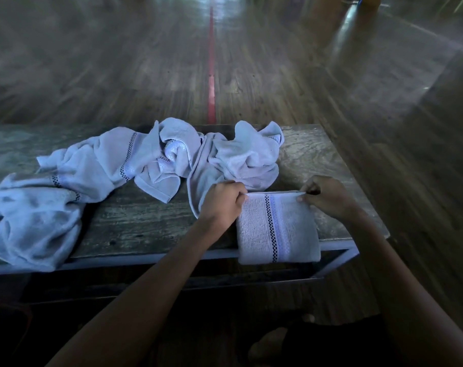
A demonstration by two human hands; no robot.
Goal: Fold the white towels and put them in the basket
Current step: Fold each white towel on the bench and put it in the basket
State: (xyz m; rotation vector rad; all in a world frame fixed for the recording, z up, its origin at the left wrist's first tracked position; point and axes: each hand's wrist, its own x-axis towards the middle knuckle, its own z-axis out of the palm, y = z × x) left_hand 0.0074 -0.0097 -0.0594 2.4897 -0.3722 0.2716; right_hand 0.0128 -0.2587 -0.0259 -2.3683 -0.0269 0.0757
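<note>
— Since the basket is out of view, where are the towels?
— A worn wooden table (135, 223) bears crumpled white terry towels (106, 160), heaped at the left, awaiting folding. One folded towel (278, 229), a neat rectangle with a checked stripe, overhangs the near edge.
— And the hands?
— The left hand (222, 202) and right hand (328, 197) each pinch a far corner, seemingly squaring the fold.

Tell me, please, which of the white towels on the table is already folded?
The towel at the table's near right edge, pinched by the left hand and right hand: a flat rectangle, while the others lie crumpled.
</note>
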